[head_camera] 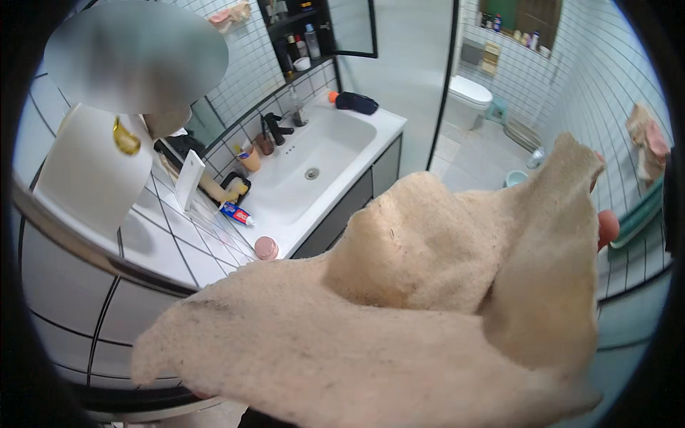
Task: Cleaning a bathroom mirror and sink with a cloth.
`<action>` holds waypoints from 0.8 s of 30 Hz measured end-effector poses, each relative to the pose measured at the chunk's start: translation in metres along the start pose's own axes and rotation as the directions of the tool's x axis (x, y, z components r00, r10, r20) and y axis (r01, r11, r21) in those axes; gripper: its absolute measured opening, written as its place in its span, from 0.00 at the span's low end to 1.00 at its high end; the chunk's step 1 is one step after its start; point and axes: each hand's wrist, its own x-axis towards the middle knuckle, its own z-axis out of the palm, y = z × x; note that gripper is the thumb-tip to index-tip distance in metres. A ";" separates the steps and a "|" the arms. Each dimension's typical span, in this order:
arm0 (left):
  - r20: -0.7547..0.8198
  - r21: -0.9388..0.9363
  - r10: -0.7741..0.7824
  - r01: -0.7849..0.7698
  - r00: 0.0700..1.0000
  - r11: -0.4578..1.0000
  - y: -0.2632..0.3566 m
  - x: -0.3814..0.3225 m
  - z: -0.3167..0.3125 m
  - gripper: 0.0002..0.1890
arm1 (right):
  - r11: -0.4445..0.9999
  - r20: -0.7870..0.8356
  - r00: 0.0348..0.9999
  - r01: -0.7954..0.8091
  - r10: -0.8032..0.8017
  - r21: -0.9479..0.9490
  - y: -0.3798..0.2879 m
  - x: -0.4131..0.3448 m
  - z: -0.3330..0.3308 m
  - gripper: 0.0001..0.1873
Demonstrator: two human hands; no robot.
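A large beige felt-like cloth (364,342), dotted with dark specks, fills the lower middle of the view. It is folded and raised in front of the washbasin. At its right edge, fingertips of my right hand (608,230) show, gripping the cloth from behind; the rest of that hand is hidden. A sliver of what seems to be my left hand (202,395) shows under the cloth's lower left edge, too covered to tell its grip. Beyond the cloth lies the white washbasin (342,147) with a black faucet (275,128).
Toothpaste (235,214), a pink lidded jar (266,248), an orange cup (250,159) and a dark pouch (356,102) sit around the basin. A cabinet door (353,27) hangs open above. Further back are a toilet (470,93) and a small basin (516,178). A cloth (647,142) hangs at right.
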 end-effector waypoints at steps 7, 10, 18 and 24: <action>0.122 0.340 0.009 -0.051 0.992 0.939 -0.022 -0.011 0.086 0.24 | 0.908 -0.091 0.903 -0.419 0.419 0.018 0.036 -0.053 0.064 0.24; 0.081 0.363 0.026 -0.054 0.996 0.930 0.000 -0.001 0.139 0.24 | 0.938 -0.102 0.936 -0.322 0.336 0.130 0.079 -0.058 0.061 0.23; 0.104 0.765 0.380 -0.318 0.919 0.560 -0.084 -0.009 0.164 0.23 | 0.639 0.443 0.860 -0.493 0.254 0.590 0.159 -0.135 0.065 0.21; 0.479 0.482 -0.591 0.369 0.649 0.795 -0.069 -0.132 0.202 0.21 | 0.721 0.945 0.314 -0.634 -0.091 0.280 0.199 -0.268 0.056 0.30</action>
